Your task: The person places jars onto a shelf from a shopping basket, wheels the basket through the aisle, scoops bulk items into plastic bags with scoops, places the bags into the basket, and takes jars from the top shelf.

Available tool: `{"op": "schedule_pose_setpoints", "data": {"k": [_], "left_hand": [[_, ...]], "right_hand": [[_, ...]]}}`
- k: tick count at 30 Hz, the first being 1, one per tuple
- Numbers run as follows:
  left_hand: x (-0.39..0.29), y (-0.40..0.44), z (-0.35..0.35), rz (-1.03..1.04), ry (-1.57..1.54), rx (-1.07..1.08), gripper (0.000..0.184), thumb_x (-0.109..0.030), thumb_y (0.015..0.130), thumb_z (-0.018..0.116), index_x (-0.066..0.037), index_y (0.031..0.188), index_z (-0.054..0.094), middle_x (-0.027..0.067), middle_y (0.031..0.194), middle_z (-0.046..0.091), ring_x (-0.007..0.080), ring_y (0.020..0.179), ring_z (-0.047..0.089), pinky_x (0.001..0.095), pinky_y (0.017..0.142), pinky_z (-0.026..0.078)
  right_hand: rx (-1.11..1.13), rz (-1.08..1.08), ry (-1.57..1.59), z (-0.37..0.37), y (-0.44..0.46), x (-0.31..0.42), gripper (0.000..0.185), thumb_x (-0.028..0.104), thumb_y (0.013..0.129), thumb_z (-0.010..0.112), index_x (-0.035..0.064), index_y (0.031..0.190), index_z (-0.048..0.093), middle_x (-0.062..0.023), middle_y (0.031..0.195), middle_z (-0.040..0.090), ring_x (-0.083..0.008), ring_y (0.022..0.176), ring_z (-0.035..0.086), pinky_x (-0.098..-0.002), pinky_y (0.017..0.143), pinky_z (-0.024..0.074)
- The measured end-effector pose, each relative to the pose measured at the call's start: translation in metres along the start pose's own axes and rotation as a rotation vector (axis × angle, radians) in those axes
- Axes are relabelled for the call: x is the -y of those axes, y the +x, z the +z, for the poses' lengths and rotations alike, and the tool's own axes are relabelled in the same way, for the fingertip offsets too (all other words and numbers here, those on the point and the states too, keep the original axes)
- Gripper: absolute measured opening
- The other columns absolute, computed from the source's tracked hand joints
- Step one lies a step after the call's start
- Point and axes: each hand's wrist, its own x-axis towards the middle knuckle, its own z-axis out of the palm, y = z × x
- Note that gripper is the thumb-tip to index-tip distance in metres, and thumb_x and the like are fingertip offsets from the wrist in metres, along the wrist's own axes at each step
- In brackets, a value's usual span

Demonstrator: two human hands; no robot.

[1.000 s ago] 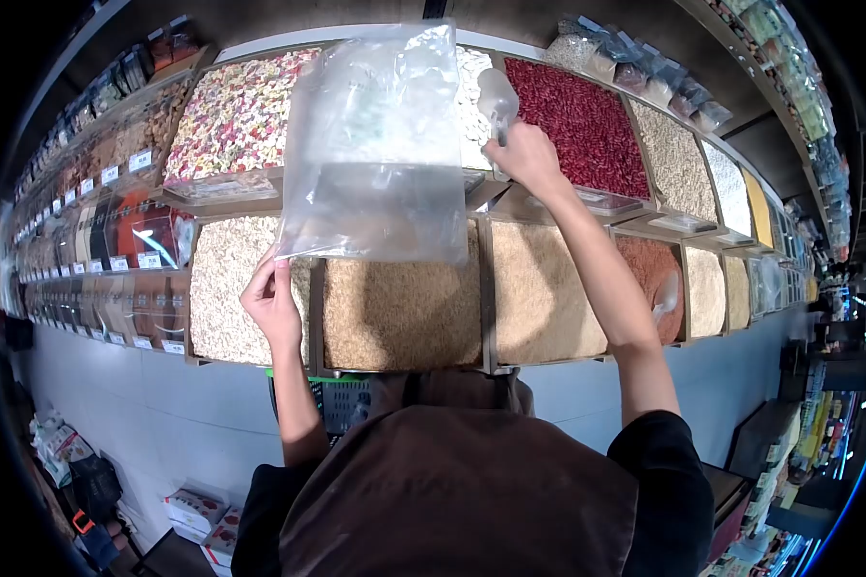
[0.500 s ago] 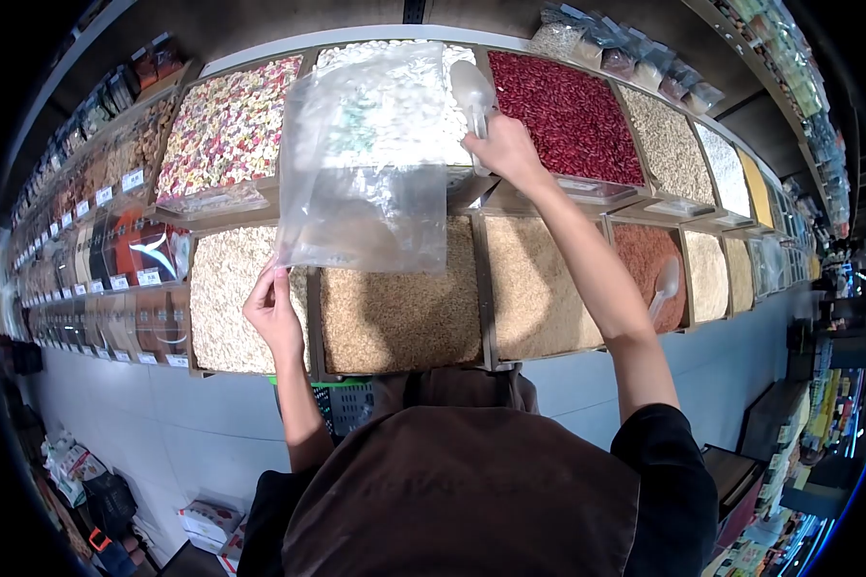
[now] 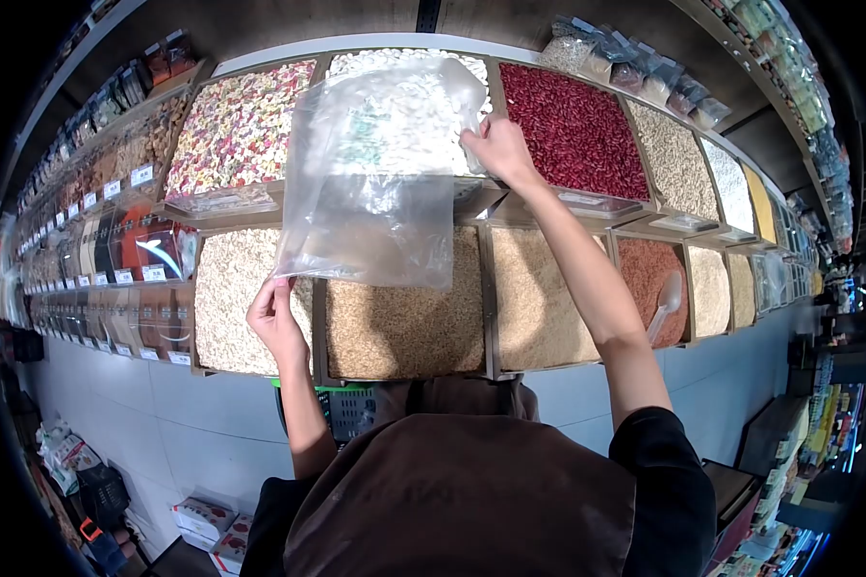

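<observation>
A clear plastic bag [image 3: 370, 226] hangs over the bin of white beans [image 3: 346, 65] and the tan grain [image 3: 404, 332] in front. My left hand [image 3: 279, 322] is closed, pinching the bag's lower left corner between thumb and fingers. My right hand [image 3: 502, 154] is closed round the handle of a translucent scoop [image 3: 468, 96] at the bag's upper right edge. The scoop's bowl overlaps the bag's top; whether it is inside or behind the plastic I cannot tell. Dark red kidney beans [image 3: 573, 125] fill the bin right beside my right hand.
Multicoloured pieces [image 3: 236, 125] fill the bin at the upper left, pale flakes [image 3: 241, 288] the one below. Another scoop [image 3: 666, 303] rests in the reddish grain [image 3: 649, 274]. Small filled bags [image 3: 635, 62] line the back ledge. A basket [image 3: 351, 409] stands below the bins' front edge.
The scoop's bowl has shifted left and now overlaps the bag's upper right edge; before, it showed beside the bag. My left hand keeps its pinch. The whole view has shifted slightly downward.
</observation>
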Motion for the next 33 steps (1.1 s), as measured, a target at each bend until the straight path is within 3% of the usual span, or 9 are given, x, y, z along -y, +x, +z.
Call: {"op": "schedule_pose_setpoints", "data": {"k": [7, 9, 12, 15, 17, 22, 27, 31, 33], "left_hand": [[-0.017, 0.007, 0.009, -0.012, -0.408, 0.014, 0.02, -0.009, 0.099, 0.058, 0.007, 0.108, 0.066, 0.015, 0.107, 0.069, 0.0204, 0.098, 0.067, 0.0385, 0.093, 0.056], [-0.029, 0.013, 0.008, 0.002, -0.585, -0.015, 0.019, -0.012, 0.099, 0.057, 0.003, 0.105, 0.065, 0.016, 0.115, 0.067, 0.0209, 0.107, 0.064, 0.0338, 0.094, 0.053], [-0.092, 0.006, 0.026, 0.05, -0.918, 0.056, 0.033, -0.018, 0.097, 0.058, 0.003, 0.123, 0.058, 0.019, 0.127, 0.061, 0.0253, 0.119, 0.058, 0.0395, 0.111, 0.04], [-0.11, -0.021, 0.013, 0.045, -1.209, 0.388, 0.053, -0.034, 0.097, 0.055, -0.001, 0.138, 0.051, 0.0168, 0.134, 0.058, 0.0299, 0.127, 0.052, 0.0477, 0.113, 0.038], [-0.111, -0.043, 0.016, 0.053, -1.104, 0.298, 0.045, -0.032, 0.094, 0.061, -0.003, 0.128, 0.057, 0.0168, 0.127, 0.061, 0.0296, 0.115, 0.059, 0.0458, 0.102, 0.048], [-0.13, -0.089, 0.046, 0.239, -0.838, 0.68, 0.027, -0.024, 0.081, 0.075, -0.003, 0.067, 0.067, 0.0151, 0.077, 0.069, 0.0259, 0.071, 0.067, 0.0369, 0.068, 0.053], [-0.125, -0.119, 0.012, 0.098, -0.822, 0.846, 0.062, -0.051, 0.087, 0.059, 0.004, 0.058, 0.064, 0.021, 0.073, 0.069, 0.0252, 0.065, 0.067, 0.0306, 0.06, 0.053], [-0.097, -0.142, -0.033, -0.212, -0.417, 0.413, 0.077, -0.073, 0.088, 0.046, -0.001, 0.062, 0.051, 0.0044, 0.057, 0.047, 0.015, 0.054, 0.052, 0.0255, 0.055, 0.047], [-0.094, -0.154, -0.04, -0.25, -0.252, 0.352, 0.081, -0.077, 0.087, 0.045, 0.002, 0.104, 0.056, 0.0058, 0.084, 0.058, 0.0133, 0.073, 0.058, 0.0226, 0.064, 0.047]], "right_hand": [[0.071, -0.001, -0.155, -0.01, -0.008, 0.009, 0.048, 0.039, 0.086, 0.068, -0.0074, 0.076, 0.064, -0.0287, 0.076, 0.066, -0.0431, 0.075, 0.068, -0.0494, 0.072, 0.053], [-0.141, -0.053, -0.129, -0.009, -0.026, 0.011, 0.052, 0.041, 0.091, 0.064, -0.0096, 0.083, 0.064, -0.0307, 0.077, 0.066, -0.0438, 0.074, 0.068, -0.0484, 0.07, 0.0538], [-0.065, 0.055, -0.006, -0.017, -0.081, 0.04, 0.044, 0.037, 0.097, 0.06, -0.0067, 0.102, 0.057, -0.0126, 0.078, 0.062, -0.0237, 0.065, 0.06, -0.0345, 0.056, 0.0487], [0.274, 0.117, 0.325, -0.003, -0.159, 0.072, 0.042, 0.04, 0.102, 0.053, -0.0011, 0.113, 0.056, -0.0113, 0.093, 0.063, -0.0181, 0.079, 0.064, -0.0304, 0.067, 0.0538], [0.582, 0.2, 0.77, 0.058, -0.198, 0.055, 0.048, 0.047, 0.104, 0.046, 0.0037, 0.124, 0.054, -0.0102, 0.113, 0.063, -0.019, 0.099, 0.064, -0.0351, 0.082, 0.0534], [0.959, 0.502, 1.669, 0.079, -0.255, 0.087, 0.053, 0.048, 0.105, 0.039, 0.0057, 0.136, 0.049, -0.0084, 0.129, 0.058, -0.0175, 0.115, 0.057, -0.0378, 0.097, 0.0484], [0.706, 0.369, 1.771, 0.064, -0.251, 0.036, 0.033, 0.024, 0.098, 0.06, 0.006, 0.126, 0.059, -0.0068, 0.113, 0.066, -0.0177, 0.098, 0.066, -0.0331, 0.084, 0.0552], [0.624, 0.332, 1.484, 0.021, -0.244, 0.029, 0.021, 0.014, 0.094, 0.062, 0.0068, 0.114, 0.061, -0.0057, 0.101, 0.067, -0.0176, 0.092, 0.066, -0.0326, 0.083, 0.0544], [0.591, 0.233, 1.389, 0.014, -0.251, 0.027, 0.019, 0.013, 0.093, 0.063, 0.0053, 0.11, 0.062, -0.0048, 0.099, 0.066, -0.0164, 0.089, 0.065, -0.0316, 0.076, 0.0533]]}}
